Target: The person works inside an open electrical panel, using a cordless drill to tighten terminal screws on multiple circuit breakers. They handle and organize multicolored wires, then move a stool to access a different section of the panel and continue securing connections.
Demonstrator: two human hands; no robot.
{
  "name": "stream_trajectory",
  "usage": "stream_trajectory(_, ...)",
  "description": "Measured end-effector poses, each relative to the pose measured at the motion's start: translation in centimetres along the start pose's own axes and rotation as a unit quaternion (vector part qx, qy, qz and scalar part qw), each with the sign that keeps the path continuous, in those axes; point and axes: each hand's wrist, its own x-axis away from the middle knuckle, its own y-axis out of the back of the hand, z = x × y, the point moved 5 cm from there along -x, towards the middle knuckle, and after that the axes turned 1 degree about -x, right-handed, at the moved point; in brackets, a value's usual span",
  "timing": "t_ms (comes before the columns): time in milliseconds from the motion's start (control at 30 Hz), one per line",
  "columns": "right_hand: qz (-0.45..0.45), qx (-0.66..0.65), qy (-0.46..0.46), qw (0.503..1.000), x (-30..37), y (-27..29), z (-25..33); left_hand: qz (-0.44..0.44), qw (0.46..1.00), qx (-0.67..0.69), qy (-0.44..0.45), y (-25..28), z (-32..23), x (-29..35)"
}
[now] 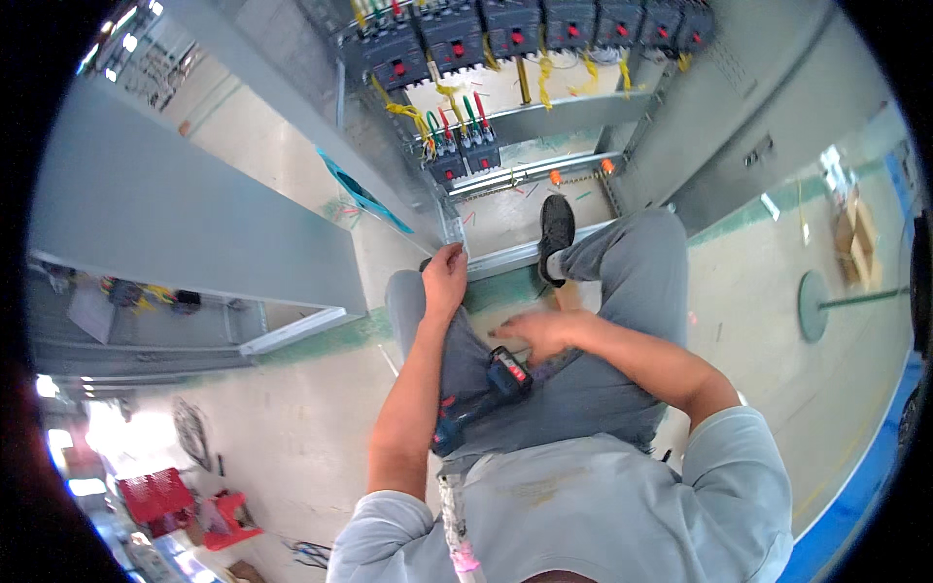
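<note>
My left hand [445, 279] is closed at the lower end of the grey cabinet's left front post [454, 228]. Its fingertips are pressed together there, and whatever they hold is too small to make out. Over my lap, my right hand [540, 333] has its fingers stretched out and slightly blurred, with nothing seen in them. A dark blue cordless drill [476, 400] lies across my thighs, its battery just below the right hand. Inside the cabinet, a row of black circuit breakers [515, 34] spans the top, and two smaller breakers [463, 155] sit lower on the left.
My shoe [556, 228] rests at the cabinet's bottom frame, near two orange pieces [555, 178]. A grey panel [194, 194] stands to the left. Behind on the floor are a red crate [155, 496] and coiled cable [192, 434]. Rightward stand a green round base [812, 306] and cardboard [855, 243].
</note>
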Motion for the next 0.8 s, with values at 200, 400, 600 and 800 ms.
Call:
stream_trajectory(200,-0.068,-0.006,0.057,0.996,0.5,-4.1,-0.5,0.011,0.999,0.036,-0.007,-1.0,-1.9,0.6)
stream_trajectory(400,-0.167,0.027,0.137,0.976,7.1,-2.0,5.1,0.037,0.999,-0.031,0.006,-2.2,-2.7,2.3)
stream_trajectory(600,-0.067,0.046,0.071,0.994,2.4,-5.2,9.0,0.034,0.999,-0.020,-0.007,-3.6,-3.8,0.3)
stream_trajectory(800,-0.170,0.043,0.102,0.979,2.4,-6.7,7.5,0.033,0.975,-0.156,-0.153,-2.2,-13.0,-9.2)
